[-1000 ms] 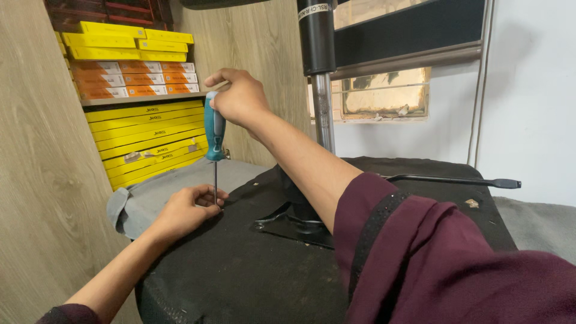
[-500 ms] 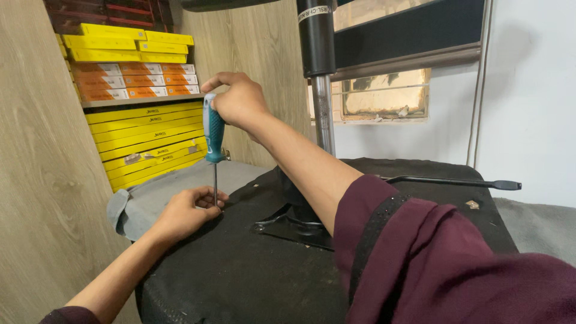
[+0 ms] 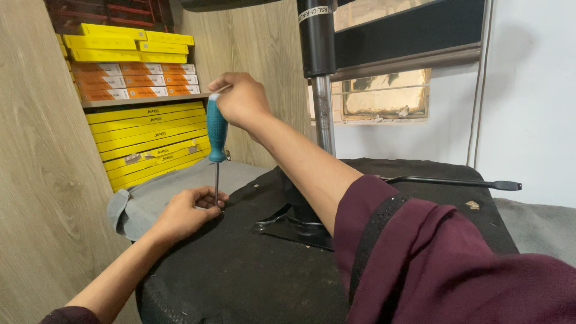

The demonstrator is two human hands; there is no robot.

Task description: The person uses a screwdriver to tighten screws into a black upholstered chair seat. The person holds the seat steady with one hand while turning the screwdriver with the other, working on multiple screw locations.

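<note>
Screwdriver [image 3: 216,133] with a teal handle is standing pretty much straight up, tip down at the near-left edge of a black tyre [image 3: 240,270] that's lying flat and filling most of the lower view. Right hand [image 3: 241,99] is wrapped over the top of the handle, fingers curled tight together around it, arm coming in from the right in a maroon sleeve [image 3: 432,258]. Thin metal shaft runs down from the handle straight into the left hand [image 3: 191,210].

That left hand is resting on the rubber with its fingers bunched around the bottom of the shaft, pinching it right where the tip meets the tyre. Can't see the tip itself, or whatever it's sitting in, the fingers cover it.

Other stuff around: a grey cloth [image 3: 162,195] is draped over the surface just behind and left of the tyre. In the middle of the tyre there's a dark hub area with a chrome post [image 3: 323,120] rising up into a fat black cylinder [image 3: 316,36] at the top of the view. A long black lever bar [image 3: 456,182] lies across the far right side of the tyre, its end poking out past the edge. Back left on the wooden shelving are stacks of yellow boxes [image 3: 147,141], with orange and white ones [image 3: 129,81] above them. White wall on the right.
</note>
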